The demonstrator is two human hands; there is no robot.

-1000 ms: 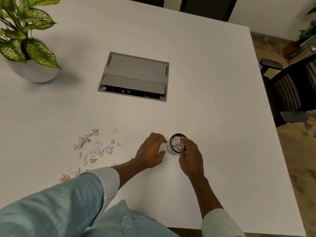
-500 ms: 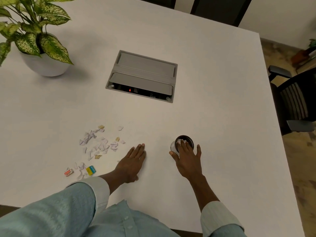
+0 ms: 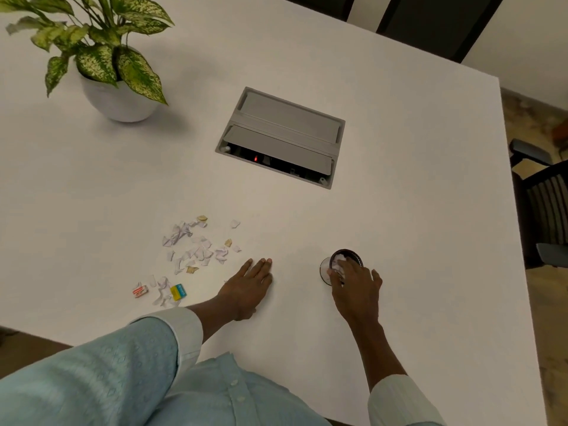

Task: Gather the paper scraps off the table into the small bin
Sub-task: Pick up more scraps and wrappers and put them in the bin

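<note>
Torn white and tan paper scraps (image 3: 196, 250) lie scattered on the white table (image 3: 415, 210), left of centre. A smaller cluster of scraps (image 3: 162, 292) sits nearer the front edge. The small dark-rimmed bin (image 3: 345, 256) stands to the right with white scraps inside. My right hand (image 3: 356, 287) rests over the bin's near side, fingers spread, fingertips in its mouth and thumb against its left wall. My left hand (image 3: 249, 287) lies flat, palm down, between the bin and the scraps, fingertips just short of the nearest pieces.
A red-and-white eraser-like piece (image 3: 140, 291) and a yellow-and-blue one (image 3: 178, 292) lie among the near scraps. A grey cable box (image 3: 279, 139) is set into the table's middle. A potted plant (image 3: 120, 99) stands far left. An office chair (image 3: 547, 204) is beyond the right edge.
My left hand has left the bin's side and slid left toward the scraps, lying flat. My right hand went from pinching over the bin to spread fingers on it.
</note>
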